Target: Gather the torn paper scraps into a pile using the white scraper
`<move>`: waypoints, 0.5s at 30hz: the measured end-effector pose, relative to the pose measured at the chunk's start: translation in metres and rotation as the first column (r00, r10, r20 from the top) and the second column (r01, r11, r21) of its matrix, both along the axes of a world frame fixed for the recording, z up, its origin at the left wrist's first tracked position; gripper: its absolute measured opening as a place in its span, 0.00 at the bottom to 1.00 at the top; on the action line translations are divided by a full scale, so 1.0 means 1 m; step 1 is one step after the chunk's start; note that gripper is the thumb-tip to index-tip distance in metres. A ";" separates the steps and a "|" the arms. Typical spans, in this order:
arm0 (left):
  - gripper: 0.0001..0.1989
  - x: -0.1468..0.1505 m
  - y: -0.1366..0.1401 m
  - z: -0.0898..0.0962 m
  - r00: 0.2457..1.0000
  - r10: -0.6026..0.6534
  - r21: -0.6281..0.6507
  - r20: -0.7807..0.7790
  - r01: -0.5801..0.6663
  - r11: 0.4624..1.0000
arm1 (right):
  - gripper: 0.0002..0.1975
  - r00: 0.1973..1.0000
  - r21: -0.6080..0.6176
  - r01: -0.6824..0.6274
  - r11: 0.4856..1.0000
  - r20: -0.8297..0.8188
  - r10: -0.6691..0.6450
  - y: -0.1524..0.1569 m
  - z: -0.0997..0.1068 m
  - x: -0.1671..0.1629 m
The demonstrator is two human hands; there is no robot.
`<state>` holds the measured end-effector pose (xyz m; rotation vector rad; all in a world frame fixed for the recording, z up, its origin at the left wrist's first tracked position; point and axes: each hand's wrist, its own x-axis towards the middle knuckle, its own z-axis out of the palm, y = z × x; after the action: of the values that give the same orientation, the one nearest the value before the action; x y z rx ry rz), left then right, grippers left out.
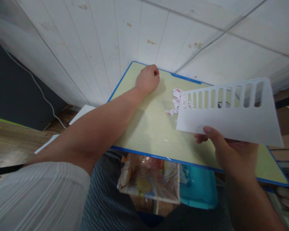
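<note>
My right hand point(233, 150) grips a white sheet of paper point(221, 123) by its near edge, thumb on top and fingers underneath. A row of several long, rounded slots is cut along the sheet's far side. The sheet is held above the pale yellow tabletop point(149, 128) with the blue rim. Near the tabletop's back edge rests my left hand point(148, 78), its fingers curled into a fist; whatever may be inside is hidden. Between both hands lies a small pile of pink and white paper scraps point(175, 101), partly covered by the sheet.
Below the table's front edge are a cloth-lined box point(151, 189) with mixed items and a turquoise plastic container point(199, 189). A white plank wall point(101, 41) stands right behind the table. A grey cable point(202, 48) runs down it. White sheets point(83, 112) lie at the left.
</note>
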<state>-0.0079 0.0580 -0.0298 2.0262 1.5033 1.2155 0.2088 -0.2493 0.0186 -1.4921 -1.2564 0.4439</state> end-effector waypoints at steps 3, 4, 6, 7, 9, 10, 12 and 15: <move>0.13 0.000 -0.001 0.001 1.000 0.005 -0.015 -0.008 -0.005 1.000 | 0.14 1.000 -0.032 -0.015 0.999 0.016 0.016 0.002 -0.005 0.000; 0.13 0.000 -0.001 0.001 1.000 0.004 -0.023 -0.011 -0.004 1.000 | 0.14 1.000 -0.042 -0.023 0.999 0.018 0.024 0.002 -0.007 0.003; 0.12 0.000 -0.002 0.002 1.000 0.003 -0.032 -0.010 -0.004 0.999 | 0.13 0.998 -0.076 -0.046 0.996 0.038 0.049 0.002 -0.012 0.009; 0.12 0.000 -0.002 0.002 1.000 0.005 -0.032 -0.008 -0.005 0.999 | 0.12 0.997 -0.096 -0.056 0.994 0.053 0.061 0.001 -0.013 0.012; 0.12 0.001 -0.002 0.002 1.000 0.009 -0.023 -0.002 -0.009 1.000 | 0.13 0.994 -0.123 -0.065 0.990 0.083 0.076 -0.002 -0.014 0.018; 0.12 0.001 -0.002 0.002 1.000 0.011 -0.019 -0.002 -0.011 1.000 | 0.14 0.993 -0.121 -0.059 0.991 0.092 0.071 -0.003 -0.014 0.019; 0.12 0.001 -0.003 0.002 1.000 0.010 -0.021 -0.010 -0.010 1.000 | 0.14 0.991 -0.110 -0.062 0.992 0.109 0.074 -0.007 -0.012 0.020; 0.14 0.000 -0.007 0.006 0.999 0.002 -0.040 -0.050 -0.004 0.999 | 0.17 0.986 -0.078 -0.066 0.995 0.149 0.078 -0.015 -0.009 0.018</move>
<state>-0.0077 0.0509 -0.0242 2.0430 1.5419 1.1344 0.2270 -0.2640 0.0094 -1.5694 -1.4306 0.4342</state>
